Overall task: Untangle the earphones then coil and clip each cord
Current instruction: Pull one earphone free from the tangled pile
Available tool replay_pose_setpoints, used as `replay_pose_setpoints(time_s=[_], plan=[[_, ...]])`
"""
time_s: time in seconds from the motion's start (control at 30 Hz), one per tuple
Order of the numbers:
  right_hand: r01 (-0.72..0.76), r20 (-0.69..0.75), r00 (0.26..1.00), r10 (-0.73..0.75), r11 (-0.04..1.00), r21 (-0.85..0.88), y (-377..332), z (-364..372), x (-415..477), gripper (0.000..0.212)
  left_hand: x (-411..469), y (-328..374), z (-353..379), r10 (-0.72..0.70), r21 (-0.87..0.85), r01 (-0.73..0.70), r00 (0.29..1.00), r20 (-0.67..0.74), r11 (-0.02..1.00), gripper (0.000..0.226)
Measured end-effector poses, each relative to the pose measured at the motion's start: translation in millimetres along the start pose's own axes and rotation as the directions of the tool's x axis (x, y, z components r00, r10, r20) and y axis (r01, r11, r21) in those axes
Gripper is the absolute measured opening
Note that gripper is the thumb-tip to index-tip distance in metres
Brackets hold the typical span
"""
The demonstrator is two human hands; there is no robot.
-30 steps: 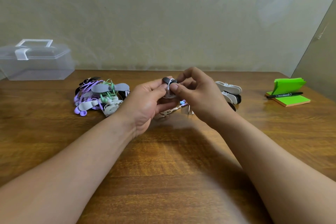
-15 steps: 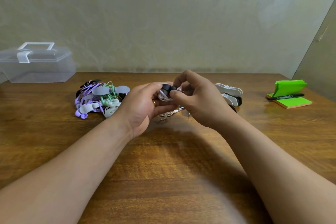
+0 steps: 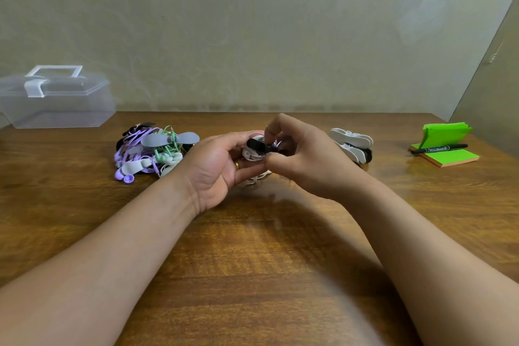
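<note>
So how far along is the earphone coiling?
Done, apparently: purple and green earphones in the left pile carry grey clips. In hand: left hand and right hand fit a black clip on a white coil. Left: closing it; spare clips wait at right.

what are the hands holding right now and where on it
The left hand holds the coiled white earphones by the coil's left side; the right hand pinches the right end of the black clip across it.
</note>
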State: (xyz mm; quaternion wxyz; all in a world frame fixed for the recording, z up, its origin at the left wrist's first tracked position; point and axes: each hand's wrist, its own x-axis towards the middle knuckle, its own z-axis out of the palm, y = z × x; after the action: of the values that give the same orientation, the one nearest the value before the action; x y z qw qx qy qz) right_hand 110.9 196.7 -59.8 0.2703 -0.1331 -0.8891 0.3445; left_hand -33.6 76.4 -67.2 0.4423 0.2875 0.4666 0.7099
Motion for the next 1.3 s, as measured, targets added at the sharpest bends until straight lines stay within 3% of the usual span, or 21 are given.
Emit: replay_pose_setpoints(time_s=[0.17, 0.23, 0.4, 0.57, 0.77, 0.97, 1.13, 1.3], plan=[[-0.065, -0.161, 0.982, 0.103, 0.971, 0.230, -1.2, 4.0, 3.2, 0.011, 1.8, -3.3, 1.4, 0.047, 0.003, -0.047, 0.997, 0.065, 0.999, 0.032], [-0.100, -0.179, 0.970, 0.165, 0.940, 0.326, 0.6, 4.3, 4.0, 0.016, 1.7, -7.6, 5.5, 0.088, 0.101, -0.096, 0.993, 0.078, 0.990, 0.031], [-0.066, -0.219, 0.969, 0.115, 0.973, 0.221, 5.7, 10.5, 5.3, 0.013, 2.0, -12.2, 8.2, 0.197, 0.262, -0.193, 0.980, 0.014, 0.946, 0.028], [-0.062, -0.285, 0.954, 0.092, 0.992, 0.111, 12.0, 9.2, 9.7, 0.007, 2.5, -8.5, 9.9, 0.137, 0.167, -0.131, 0.990, -0.021, 0.977, 0.035], [-0.023, -0.236, 0.967, 0.092, 0.960, 0.281, 5.0, 9.1, 5.9, 0.007, 4.4, -8.4, 6.7, 0.173, 0.079, -0.169, 0.984, -0.041, 0.982, 0.031], [-0.031, -0.225, 0.968, 0.109, 0.945, 0.325, -0.3, 11.8, 3.9, 0.010, 5.3, -5.6, 2.9, 0.140, -0.029, -0.142, 0.988, -0.065, 0.989, 0.026], [-0.030, -0.230, 0.965, 0.121, 0.931, 0.364, -1.0, 14.7, 4.2, 0.009, 3.8, -8.1, 5.3, 0.198, 0.116, -0.193, 0.980, -0.026, 0.974, 0.027], [-0.055, -0.263, 0.956, 0.131, 0.960, 0.276, 1.4, 15.1, 5.3, 0.010, 7.0, -9.6, 1.2, 0.338, 0.430, -0.300, 0.941, -0.015, 0.852, 0.038]])
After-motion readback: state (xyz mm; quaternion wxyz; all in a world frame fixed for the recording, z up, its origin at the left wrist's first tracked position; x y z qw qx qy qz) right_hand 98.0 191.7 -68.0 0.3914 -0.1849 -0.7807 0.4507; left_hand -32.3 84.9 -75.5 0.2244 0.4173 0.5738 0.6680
